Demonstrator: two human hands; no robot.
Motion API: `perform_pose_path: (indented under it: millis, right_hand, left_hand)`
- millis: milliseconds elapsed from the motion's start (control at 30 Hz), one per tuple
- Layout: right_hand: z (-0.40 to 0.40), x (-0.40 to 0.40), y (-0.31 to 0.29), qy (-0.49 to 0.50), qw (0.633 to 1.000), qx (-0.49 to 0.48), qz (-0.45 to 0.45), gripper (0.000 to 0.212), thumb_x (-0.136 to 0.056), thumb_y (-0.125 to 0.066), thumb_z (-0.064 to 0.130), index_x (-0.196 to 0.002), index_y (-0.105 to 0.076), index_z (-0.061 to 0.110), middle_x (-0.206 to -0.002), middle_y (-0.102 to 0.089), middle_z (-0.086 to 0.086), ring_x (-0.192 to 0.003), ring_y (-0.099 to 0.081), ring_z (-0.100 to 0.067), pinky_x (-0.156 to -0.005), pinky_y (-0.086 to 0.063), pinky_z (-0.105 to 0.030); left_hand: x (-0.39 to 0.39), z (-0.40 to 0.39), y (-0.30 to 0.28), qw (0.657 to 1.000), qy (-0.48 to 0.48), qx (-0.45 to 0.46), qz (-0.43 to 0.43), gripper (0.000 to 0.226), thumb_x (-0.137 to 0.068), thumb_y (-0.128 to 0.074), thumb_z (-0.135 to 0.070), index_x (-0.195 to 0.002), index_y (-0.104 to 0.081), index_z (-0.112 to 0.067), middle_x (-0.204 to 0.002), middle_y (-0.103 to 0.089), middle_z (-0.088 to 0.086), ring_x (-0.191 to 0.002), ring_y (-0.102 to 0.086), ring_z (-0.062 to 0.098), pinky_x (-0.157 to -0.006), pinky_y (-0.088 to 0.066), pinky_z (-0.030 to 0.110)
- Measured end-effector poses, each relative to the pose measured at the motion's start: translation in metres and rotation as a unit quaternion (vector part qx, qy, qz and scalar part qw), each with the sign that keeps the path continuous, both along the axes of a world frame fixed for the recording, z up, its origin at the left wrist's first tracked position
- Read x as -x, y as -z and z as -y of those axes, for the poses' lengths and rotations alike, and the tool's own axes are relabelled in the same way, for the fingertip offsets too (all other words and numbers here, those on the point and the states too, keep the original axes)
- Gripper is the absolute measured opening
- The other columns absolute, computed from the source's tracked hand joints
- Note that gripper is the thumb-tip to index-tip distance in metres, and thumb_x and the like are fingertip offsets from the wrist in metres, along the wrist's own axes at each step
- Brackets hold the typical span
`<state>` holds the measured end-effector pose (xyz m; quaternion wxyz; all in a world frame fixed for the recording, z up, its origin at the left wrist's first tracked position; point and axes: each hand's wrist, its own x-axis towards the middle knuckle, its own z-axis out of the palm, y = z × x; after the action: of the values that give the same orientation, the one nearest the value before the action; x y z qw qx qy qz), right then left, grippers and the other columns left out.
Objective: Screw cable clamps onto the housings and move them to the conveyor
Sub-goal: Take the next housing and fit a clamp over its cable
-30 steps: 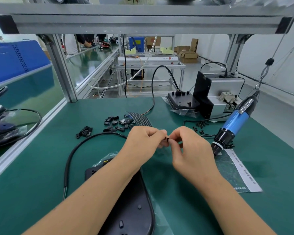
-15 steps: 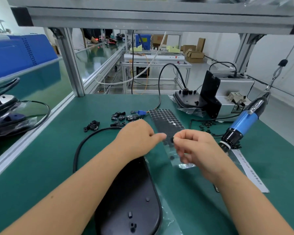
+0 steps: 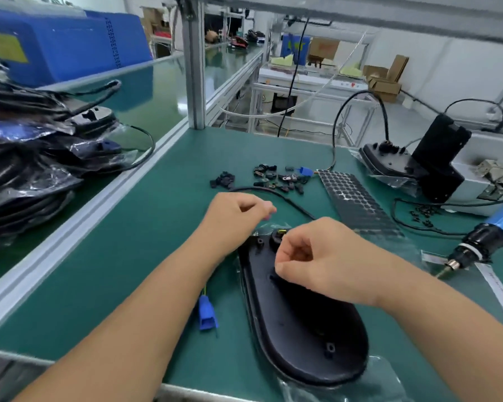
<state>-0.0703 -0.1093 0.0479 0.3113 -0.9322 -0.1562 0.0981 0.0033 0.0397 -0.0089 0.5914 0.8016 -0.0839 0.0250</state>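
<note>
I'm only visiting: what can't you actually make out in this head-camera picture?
- Whatever the right hand pinches: hidden by its curled fingers.
- Housing top end: partly covered by that hand.
- Electric screwdriver: handle cut off by the right edge.
- Loose clamps: too small for detail.
- Left hand: fingertips blurred.

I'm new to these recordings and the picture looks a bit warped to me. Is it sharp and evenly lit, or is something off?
Head view: the wide lens bends the bench edge and overhead frame, so straight lines curve. Motion blur softens both hands, the left hand most at its fingertips, and the right hand too. Lighting is even, with soft glare on the plastic bags at the left.
</note>
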Motion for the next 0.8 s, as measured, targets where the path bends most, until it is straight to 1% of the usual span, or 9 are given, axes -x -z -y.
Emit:
perform_pose_path:
  millis: [100, 133, 233, 300, 367, 433, 633, 733, 800]
  right_hand:
    - [-0.0016, -0.0026, 0.0043, 0.008, 1.000, 0.022, 0.007, 0.014, -0.080, -0.065, 0.016, -0.066, -0.066, 0.020, -0.057, -0.063, 0.009, -0.050, -0.050, -0.002, -0.054, -0.045, -0.019]
    - [-0.0016, -0.0025, 0.0048, 0.010, 1.000, 0.025, 0.008, 0.013, -0.079, -0.065, 0.017, -0.066, -0.067, 0.020, -0.061, -0.065, 0.008, -0.051, -0.051, -0.003, -0.056, -0.047, -0.020]
    - [-0.0017, -0.0011, 0.0047, 0.009, 0.999, 0.038, 0.004, 0.013, -0.079, -0.064, 0.019, -0.066, -0.066, 0.022, -0.062, -0.066, 0.008, -0.052, -0.053, -0.003, -0.055, -0.047, -0.020]
    - [-0.0024, -0.0005, 0.0034, 0.009, 0.999, 0.045, 0.001, 0.014, -0.080, -0.064, 0.020, -0.066, -0.066, 0.024, -0.060, -0.065, 0.009, -0.051, -0.052, -0.002, -0.054, -0.043, -0.016]
    - [-0.0033, -0.0005, 0.0019, 0.009, 0.999, 0.051, -0.002, 0.013, -0.080, -0.065, 0.020, -0.067, -0.066, 0.023, -0.062, -0.066, 0.007, -0.051, -0.050, -0.002, -0.054, -0.043, -0.015]
    - [-0.0040, -0.0008, 0.0005, 0.007, 0.998, 0.060, -0.004, 0.012, -0.080, -0.065, 0.020, -0.068, -0.066, 0.022, -0.063, -0.066, 0.005, -0.050, -0.050, -0.002, -0.054, -0.043, -0.017]
    - [-0.0051, -0.0002, -0.0015, 0.000, 0.998, 0.064, -0.009, 0.013, -0.081, -0.064, 0.018, -0.068, -0.066, 0.021, -0.060, -0.064, 0.006, -0.050, -0.050, -0.003, -0.053, -0.041, -0.015]
    - [-0.0043, 0.0001, -0.0014, -0.002, 0.998, 0.057, -0.012, 0.013, -0.082, -0.064, 0.017, -0.069, -0.066, 0.021, -0.062, -0.065, 0.004, -0.050, -0.049, -0.002, -0.054, -0.042, -0.015]
    - [-0.0032, 0.0003, -0.0017, -0.001, 0.999, 0.043, -0.023, 0.013, -0.083, -0.065, 0.016, -0.071, -0.067, 0.019, -0.064, -0.066, 0.000, -0.051, -0.048, -0.003, -0.054, -0.043, -0.018]
  left_hand:
    - [-0.0010, 0.0015, 0.0026, 1.000, 0.016, -0.018, -0.005, 0.019, -0.089, -0.065, -0.021, -0.084, -0.078, -0.009, -0.085, -0.075, 0.010, -0.072, -0.058, 0.011, -0.072, -0.050, 0.028]
    - [-0.0015, 0.0018, 0.0028, 0.999, 0.022, -0.028, -0.006, 0.020, -0.089, -0.064, -0.022, -0.083, -0.077, -0.009, -0.085, -0.074, 0.013, -0.071, -0.055, 0.013, -0.070, -0.048, 0.029]
    - [-0.0029, 0.0009, 0.0033, 0.998, 0.028, -0.056, 0.004, 0.021, -0.089, -0.065, -0.024, -0.075, -0.076, -0.013, -0.069, -0.069, 0.008, -0.059, -0.047, 0.007, -0.061, -0.039, 0.023]
    - [-0.0031, 0.0009, 0.0032, 0.997, 0.029, -0.067, 0.009, 0.023, -0.088, -0.065, -0.024, -0.072, -0.074, -0.010, -0.063, -0.063, 0.010, -0.055, -0.042, 0.007, -0.059, -0.039, 0.024]
    - [-0.0027, 0.0020, 0.0039, 0.996, 0.035, -0.077, 0.011, 0.022, -0.087, -0.065, -0.025, -0.078, -0.075, -0.008, -0.072, -0.069, 0.012, -0.062, -0.049, 0.011, -0.066, -0.046, 0.028]
    - [-0.0018, 0.0032, 0.0041, 0.995, 0.036, -0.092, 0.011, 0.019, -0.088, -0.064, -0.026, -0.082, -0.077, -0.013, -0.077, -0.072, 0.005, -0.068, -0.055, 0.011, -0.071, -0.049, 0.027]
    - [-0.0013, 0.0042, 0.0037, 0.994, 0.039, -0.106, 0.008, 0.018, -0.088, -0.063, -0.027, -0.083, -0.078, -0.017, -0.063, -0.063, -0.009, -0.058, -0.050, 0.005, -0.063, -0.041, 0.021]
    - [-0.0007, 0.0040, 0.0030, 0.993, 0.039, -0.111, 0.006, 0.019, -0.088, -0.063, -0.028, -0.083, -0.078, -0.017, -0.067, -0.066, -0.006, -0.061, -0.052, 0.008, -0.065, -0.044, 0.023]
    - [-0.0004, 0.0036, 0.0027, 0.992, 0.040, -0.116, 0.007, 0.020, -0.088, -0.063, -0.028, -0.083, -0.078, -0.016, -0.072, -0.071, 0.000, -0.067, -0.058, 0.015, -0.069, -0.048, 0.028]
